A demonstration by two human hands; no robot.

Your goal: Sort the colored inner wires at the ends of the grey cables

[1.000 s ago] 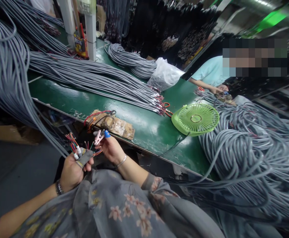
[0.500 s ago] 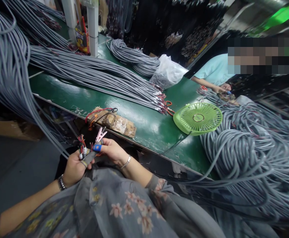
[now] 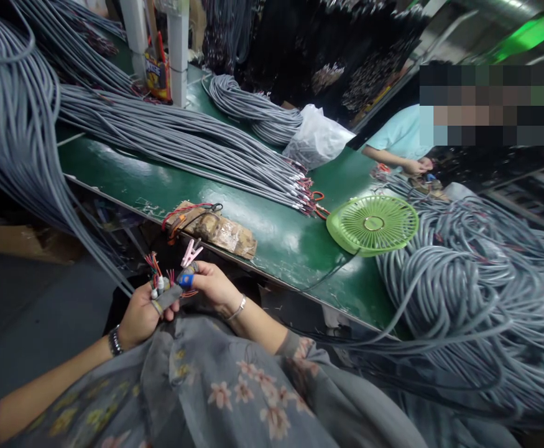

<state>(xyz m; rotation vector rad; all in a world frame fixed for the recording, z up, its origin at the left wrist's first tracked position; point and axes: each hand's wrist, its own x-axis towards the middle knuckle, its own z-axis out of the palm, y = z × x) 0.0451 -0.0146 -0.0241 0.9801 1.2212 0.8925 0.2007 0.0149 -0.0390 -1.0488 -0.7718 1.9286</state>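
Note:
My left hand is closed around the ends of grey cables, and thin coloured wires with white bands stick up from its grip. A grey wrap with a narrow yellowish band covers its thumb. Close beside it, my right hand is pinched, with a blue band on the thumb and a grey wrap on the index finger. What lies between those fingertips is hidden. Short orange wires show just under the right thumb. A pink clip stands just above the right fingers, by the table edge.
On the green table lie a worn wooden block, a long bundle of grey cables, a plastic bag and a green fan. Coiled cables pile up at right. A co-worker's hands are beyond them.
My right thumb has shifted slightly right, opening a small gap from the left thumb, where thin wires show more. The left hand keeps its hold. The co-worker's hands have moved a little.

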